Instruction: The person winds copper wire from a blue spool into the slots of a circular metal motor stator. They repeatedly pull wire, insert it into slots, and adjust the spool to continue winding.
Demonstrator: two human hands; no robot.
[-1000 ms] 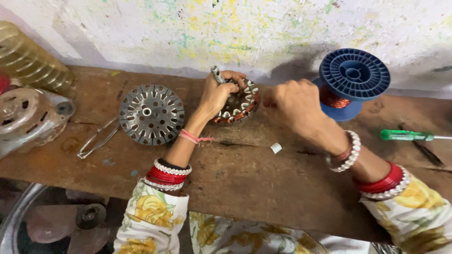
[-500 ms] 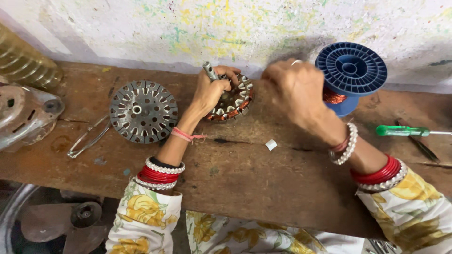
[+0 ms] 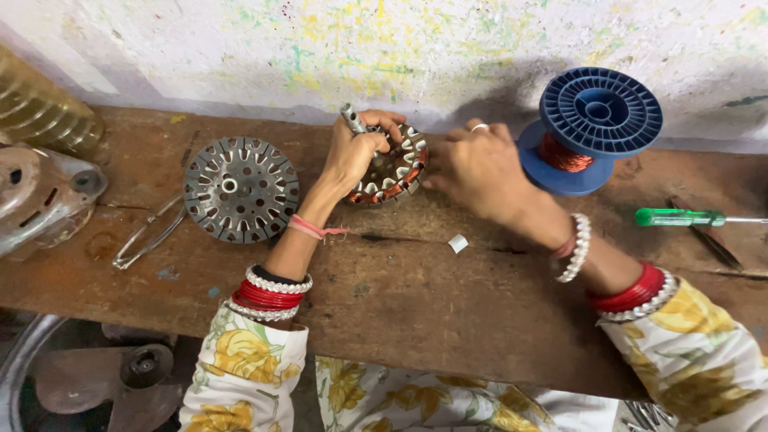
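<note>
A round motor stator (image 3: pixel 394 170) with copper windings and white insulation lies on the wooden bench (image 3: pixel 400 296) near the wall. My left hand (image 3: pixel 352 156) grips its left edge, and a grey metal shaft sticks up above the fingers. My right hand (image 3: pixel 480 168) rests at the stator's right edge with fingers curled; what it pinches is hidden. Just right of it stands a blue spool (image 3: pixel 596 128) of copper wire.
A bare slotted stator core (image 3: pixel 240 188) lies left of my left hand, with metal tweezers (image 3: pixel 148 236) beside it. A motor housing (image 3: pixel 40 196) sits far left. A green-handled screwdriver (image 3: pixel 680 217) lies at right. A small white scrap (image 3: pixel 458 243) lies mid-bench.
My right hand moved left, away from the blue spool and onto the stator's right edge. My left hand kept its grip on the stator.
</note>
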